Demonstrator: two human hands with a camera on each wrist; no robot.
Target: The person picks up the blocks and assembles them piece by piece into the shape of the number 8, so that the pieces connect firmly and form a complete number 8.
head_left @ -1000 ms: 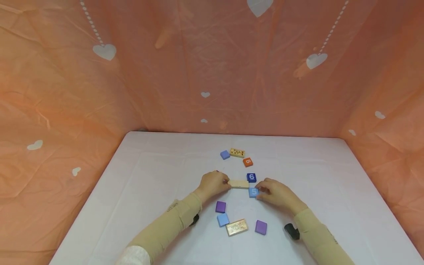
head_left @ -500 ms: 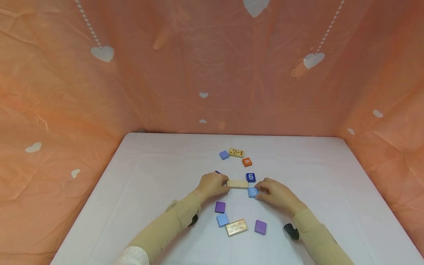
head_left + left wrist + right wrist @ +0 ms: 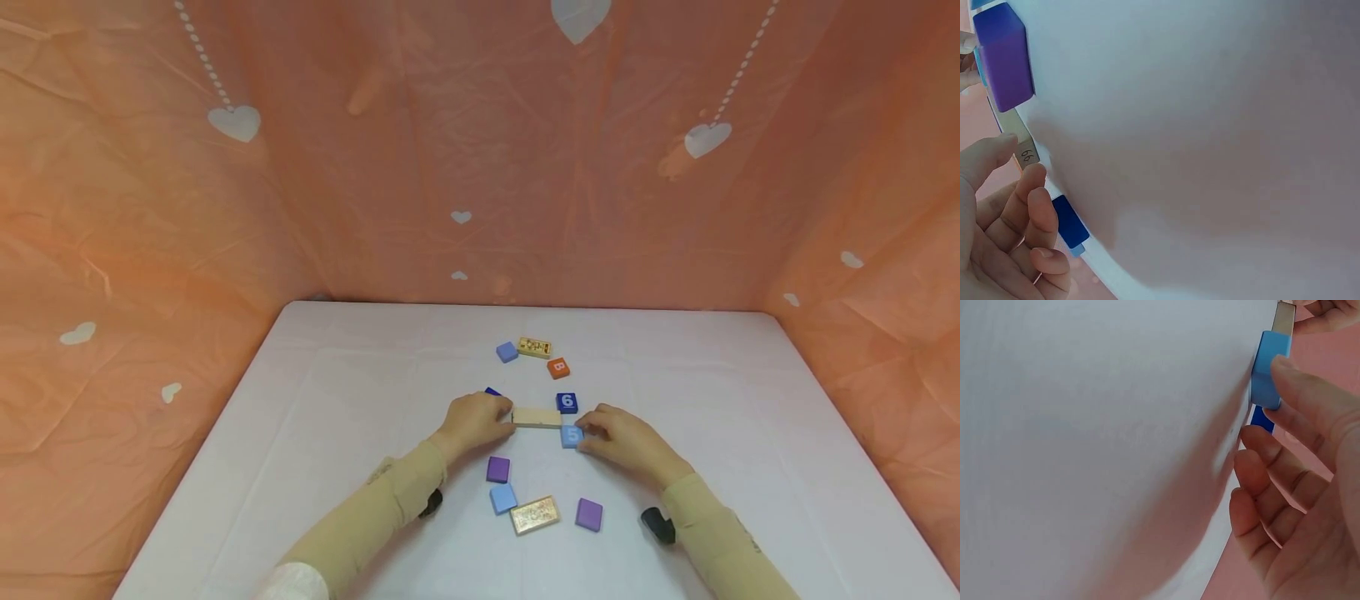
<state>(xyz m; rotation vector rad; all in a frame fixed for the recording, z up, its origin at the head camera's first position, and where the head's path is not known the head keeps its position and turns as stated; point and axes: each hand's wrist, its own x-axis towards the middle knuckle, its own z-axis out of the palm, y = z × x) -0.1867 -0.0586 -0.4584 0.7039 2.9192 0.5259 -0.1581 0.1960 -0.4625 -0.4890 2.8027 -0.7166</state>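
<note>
A pale wooden block point(image 3: 537, 417) lies flat in the middle of the table, a small dark mark on its end face in the left wrist view. My left hand point(image 3: 474, 421) is at that end, thumb and index finger parted on either side of it. My right hand point(image 3: 626, 440) pinches a light-blue tile point(image 3: 1266, 372) marked 5 between thumb and index finger, at the block's right end. Just behind stands a dark-blue tile point(image 3: 567, 403) marked 6. Another dark-blue tile point(image 3: 1071, 222) shows beyond my left fingers, mostly hidden in the head view.
Farther back lie a blue tile point(image 3: 507, 352), a gold patterned block point(image 3: 535, 347) and an orange tile point(image 3: 558, 368). Nearer are a purple tile point(image 3: 498, 469), a light-blue tile point(image 3: 503, 499), a gold block point(image 3: 535, 515) and another purple tile point(image 3: 589, 514). Orange cloth point(image 3: 480, 167) surrounds the white table point(image 3: 360, 367).
My left hand has drawn slightly left, its fingers loosening at the block's end, and more of the dark-blue tile behind it shows. The right hand and the tiles stay put.
</note>
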